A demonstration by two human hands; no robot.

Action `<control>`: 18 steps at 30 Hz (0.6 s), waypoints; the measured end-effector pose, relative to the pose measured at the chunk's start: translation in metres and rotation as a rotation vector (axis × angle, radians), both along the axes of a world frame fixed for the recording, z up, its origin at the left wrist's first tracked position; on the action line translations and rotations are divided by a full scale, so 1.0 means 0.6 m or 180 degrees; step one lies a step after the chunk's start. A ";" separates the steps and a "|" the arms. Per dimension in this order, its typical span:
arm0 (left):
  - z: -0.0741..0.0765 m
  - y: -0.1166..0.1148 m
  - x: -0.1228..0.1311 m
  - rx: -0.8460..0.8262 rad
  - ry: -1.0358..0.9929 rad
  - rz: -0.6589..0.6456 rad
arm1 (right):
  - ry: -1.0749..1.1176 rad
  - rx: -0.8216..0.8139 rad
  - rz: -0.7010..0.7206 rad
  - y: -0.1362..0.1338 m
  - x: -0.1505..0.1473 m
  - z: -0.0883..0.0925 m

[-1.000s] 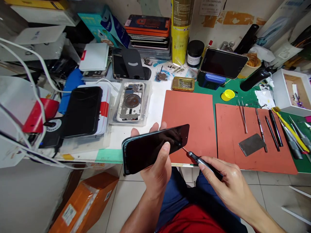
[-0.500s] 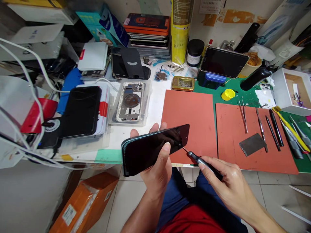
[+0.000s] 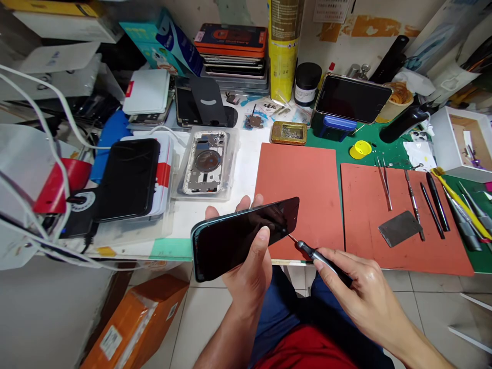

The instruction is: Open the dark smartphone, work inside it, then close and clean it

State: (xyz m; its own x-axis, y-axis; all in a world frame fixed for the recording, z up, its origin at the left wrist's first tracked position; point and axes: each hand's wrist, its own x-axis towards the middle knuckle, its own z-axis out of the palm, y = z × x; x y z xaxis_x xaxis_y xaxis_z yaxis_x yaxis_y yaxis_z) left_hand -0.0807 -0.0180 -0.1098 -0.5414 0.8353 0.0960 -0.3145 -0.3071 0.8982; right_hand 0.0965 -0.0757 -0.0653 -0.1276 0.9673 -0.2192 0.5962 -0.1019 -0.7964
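Observation:
A smartphone [image 3: 226, 246] with a dark screen lies tilted in my left hand [image 3: 251, 266]. The thumb presses on the glass and the other fingers curl round the far edge. My right hand [image 3: 355, 282] grips a dark-handled screwdriver [image 3: 319, 257], its thin shaft pointing up and left. The screwdriver's tip meets the phone's right end, at its bottom edge; the exact contact is too small to make out. Below both hands are my lap and the table's front edge. Behind the phone lies a reddish-brown mat [image 3: 300, 189].
A second mat [image 3: 361, 205] on the right bears tweezers [image 3: 385, 184], a grey plate [image 3: 400, 228] and several slim tools. At the left are an opened phone housing [image 3: 205, 161] in a clear tray, a black phone [image 3: 128, 177] and white cables [image 3: 57, 92]. An orange box [image 3: 134, 323] stands on the floor.
Almost nothing differs. The view has shifted very slightly, while both hands, the phone and the screwdriver hold the same positions.

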 end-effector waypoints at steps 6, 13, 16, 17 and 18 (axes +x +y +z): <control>0.000 0.001 0.001 0.0093 -0.0052 -0.0022 | 0.0035 -0.0016 0.0034 0.001 0.000 -0.001; -0.003 0.000 -0.001 0.0020 0.0055 -0.0023 | 0.0090 -0.0075 0.0043 0.002 0.003 -0.003; -0.003 0.000 -0.001 0.0057 0.0038 -0.0033 | 0.0104 -0.0064 0.0052 0.002 0.002 -0.003; -0.003 0.000 -0.001 0.0080 0.0022 -0.0042 | 0.0106 -0.0061 0.0055 0.001 0.002 -0.004; -0.003 0.000 -0.001 0.0092 0.0011 -0.0051 | 0.0104 -0.0061 0.0062 0.001 0.002 -0.004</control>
State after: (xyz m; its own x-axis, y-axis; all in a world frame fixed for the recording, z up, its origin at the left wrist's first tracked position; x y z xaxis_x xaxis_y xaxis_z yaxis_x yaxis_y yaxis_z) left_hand -0.0812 -0.0181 -0.1118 -0.5277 0.8406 0.1221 -0.3164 -0.3279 0.8902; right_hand 0.0976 -0.0749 -0.0678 -0.1538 0.9602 -0.2330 0.5719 -0.1058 -0.8135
